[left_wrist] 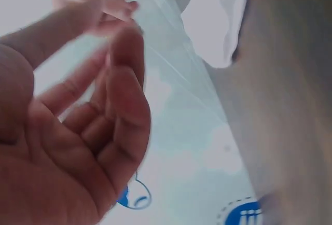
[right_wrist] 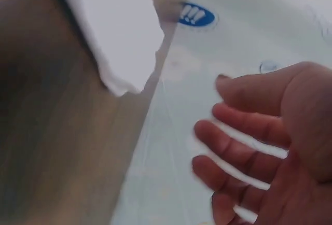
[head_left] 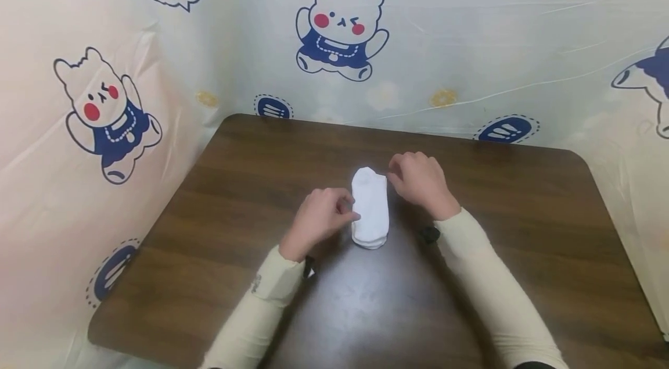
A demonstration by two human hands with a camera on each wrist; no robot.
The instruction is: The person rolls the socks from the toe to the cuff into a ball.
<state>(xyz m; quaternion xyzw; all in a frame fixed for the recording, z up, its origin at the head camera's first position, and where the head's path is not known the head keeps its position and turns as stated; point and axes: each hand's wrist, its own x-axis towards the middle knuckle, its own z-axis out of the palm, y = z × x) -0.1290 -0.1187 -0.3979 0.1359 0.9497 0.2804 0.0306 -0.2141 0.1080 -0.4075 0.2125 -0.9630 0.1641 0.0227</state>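
Cream sleeves (head_left: 251, 311) reach in from the near side over the brown table (head_left: 157, 287). The left hand (head_left: 319, 217) sits at the left edge of the white socks (head_left: 371, 206), fingers loosely bent, gripping nothing; I can't tell whether its thumb touches them. The socks lie flat mid-table, stacked neatly, so the laying-together looks done, with perhaps some straightening left. Slightly farther, the right hand (head_left: 420, 183) hovers relaxed and empty by their far right corner. Beyond hangs a bear-print curtain (head_left: 342, 29).
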